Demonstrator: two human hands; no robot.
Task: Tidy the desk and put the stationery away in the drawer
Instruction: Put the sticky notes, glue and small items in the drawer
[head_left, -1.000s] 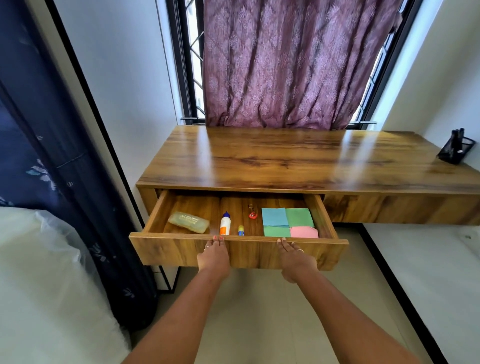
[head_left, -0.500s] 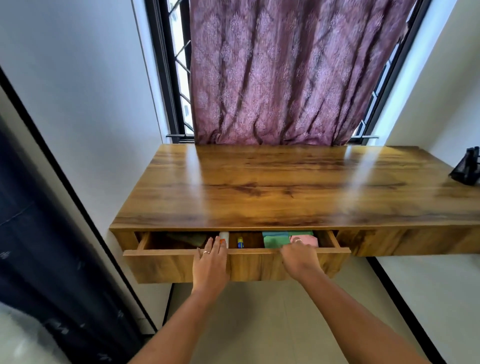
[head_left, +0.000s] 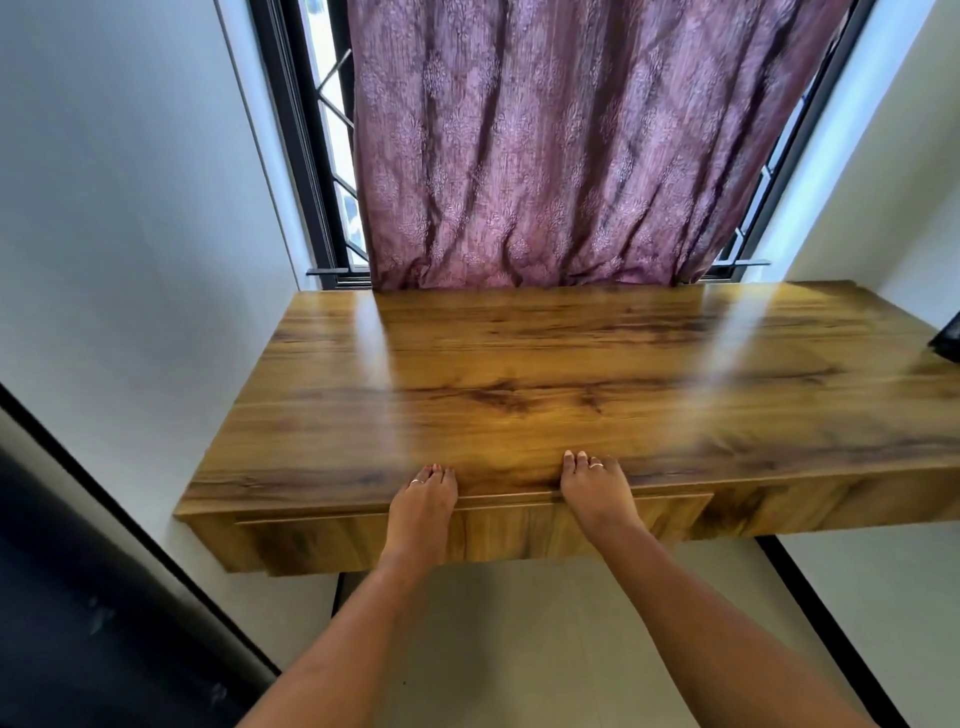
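Drawer (head_left: 509, 530) sits flush under desk (head_left: 571, 374); our left hand (head_left: 423, 509) and right hand (head_left: 595, 496) press its front, fingers straight, gripping nothing.

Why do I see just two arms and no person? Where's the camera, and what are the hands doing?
The camera sits on the person's head, looking forward and down, so only their arms show. The left hand and right hand lie flat against the wooden drawer front, fingertips on the shiny brown wooden desk top. They hold nothing. The drawer looks pushed in. A purple patterned curtain hangs behind; a black object peeks in at the right edge.
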